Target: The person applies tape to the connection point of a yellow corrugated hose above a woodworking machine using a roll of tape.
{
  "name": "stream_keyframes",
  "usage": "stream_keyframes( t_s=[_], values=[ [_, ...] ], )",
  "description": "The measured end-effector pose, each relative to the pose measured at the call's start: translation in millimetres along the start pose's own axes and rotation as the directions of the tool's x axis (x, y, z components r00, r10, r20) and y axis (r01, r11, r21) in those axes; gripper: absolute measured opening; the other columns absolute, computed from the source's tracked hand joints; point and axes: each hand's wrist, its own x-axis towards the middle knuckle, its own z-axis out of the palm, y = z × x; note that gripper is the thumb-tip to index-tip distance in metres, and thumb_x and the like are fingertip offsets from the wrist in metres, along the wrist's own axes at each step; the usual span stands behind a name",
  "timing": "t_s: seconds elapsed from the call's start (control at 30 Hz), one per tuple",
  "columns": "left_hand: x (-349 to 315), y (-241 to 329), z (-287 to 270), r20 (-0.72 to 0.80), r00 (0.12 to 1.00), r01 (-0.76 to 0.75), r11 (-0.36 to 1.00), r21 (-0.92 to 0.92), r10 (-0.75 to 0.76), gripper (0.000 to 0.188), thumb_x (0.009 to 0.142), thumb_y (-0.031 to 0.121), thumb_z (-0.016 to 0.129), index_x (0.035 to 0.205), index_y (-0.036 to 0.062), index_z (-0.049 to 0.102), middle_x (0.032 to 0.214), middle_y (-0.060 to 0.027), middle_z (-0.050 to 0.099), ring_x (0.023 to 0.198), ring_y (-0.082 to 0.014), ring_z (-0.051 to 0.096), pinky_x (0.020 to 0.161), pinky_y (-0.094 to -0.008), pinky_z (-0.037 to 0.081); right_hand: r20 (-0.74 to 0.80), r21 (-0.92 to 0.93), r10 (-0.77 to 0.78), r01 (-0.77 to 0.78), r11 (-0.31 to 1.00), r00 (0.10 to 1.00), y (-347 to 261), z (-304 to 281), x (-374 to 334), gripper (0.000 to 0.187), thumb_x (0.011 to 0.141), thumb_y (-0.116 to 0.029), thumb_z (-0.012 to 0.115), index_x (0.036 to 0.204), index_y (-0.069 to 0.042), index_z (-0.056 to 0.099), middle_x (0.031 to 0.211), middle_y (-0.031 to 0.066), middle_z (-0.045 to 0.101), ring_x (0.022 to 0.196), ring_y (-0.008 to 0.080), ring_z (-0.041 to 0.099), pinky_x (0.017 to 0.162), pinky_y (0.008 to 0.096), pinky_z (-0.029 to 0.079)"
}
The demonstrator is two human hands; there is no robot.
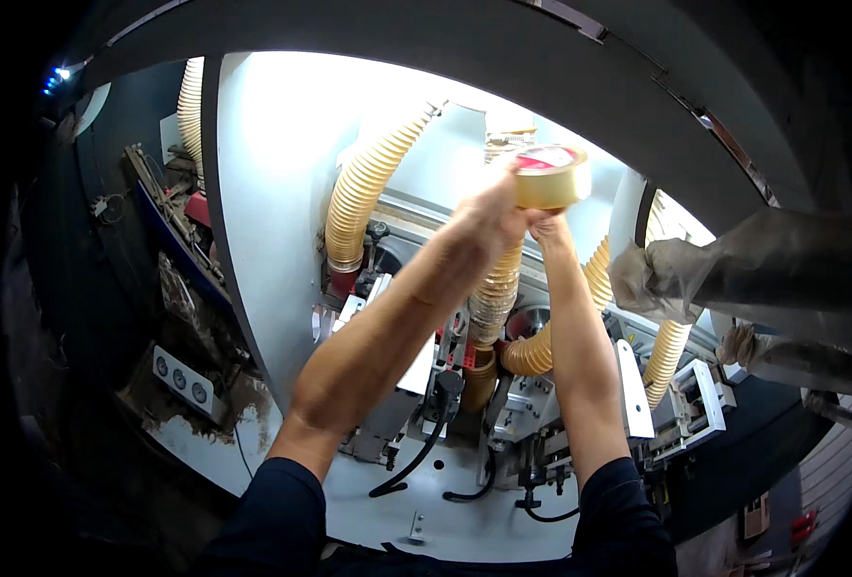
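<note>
Up at a vertical ribbed hose (496,298), my two hands are close together. My left hand (496,200), slightly blurred, grips the left side of a roll of clear yellowish packing tape (568,185) with a red label on top. Just beneath the roll is my right hand (546,223); its fingers are mostly hidden, and I cannot tell whether they hold the roll or the hose. Part of the hose below my hands looks glossy, as if wrapped in clear film. Its upper section (509,130) shows behind the roll.
Another ribbed hose (373,188) curves down at the left, and one more (669,361) stands at the right. Machine units with black cables (426,462) lie below my arms. Plastic-wrapped ducting (734,274) juts in from the right. A dark beam (426,37) crosses overhead; a gauge panel (185,385) sits lower left.
</note>
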Motion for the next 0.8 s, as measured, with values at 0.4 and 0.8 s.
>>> stream_keyframes(
  t_s=[0.4,0.8],
  values=[
    [120.3,-92.9,12.5,0.320,0.846,-0.092,0.708,-0.701,0.427,0.048,0.092,0.043,0.051,0.126,0.0093,0.045,0.120,-0.0133,0.053,0.111,-0.0267,0.054,0.085,-0.0437,0.052,-0.010,-0.008,-0.009,0.009,1.000,1.000,-20.0,0.1,-2.2,0.047,0.086,-0.025,0.067,0.122,-0.001,0.049,0.112,0.0117,0.058,0.102,0.0187,0.058,0.087,0.0325,0.050],
    [49.6,-7.4,0.9,0.148,0.966,0.070,0.766,0.639,-0.212,0.033,0.094,0.028,0.052,0.106,-0.0024,0.056,0.091,-0.0169,0.065,0.077,-0.0253,0.068,0.065,-0.0317,0.058,-0.048,-0.167,0.228,-0.233,0.958,0.973,-25.7,-0.3,13.9,0.042,0.091,-0.032,0.061,0.119,-0.002,0.052,0.110,0.0097,0.058,0.102,0.0169,0.055,0.086,0.0317,0.049]
  ],
)
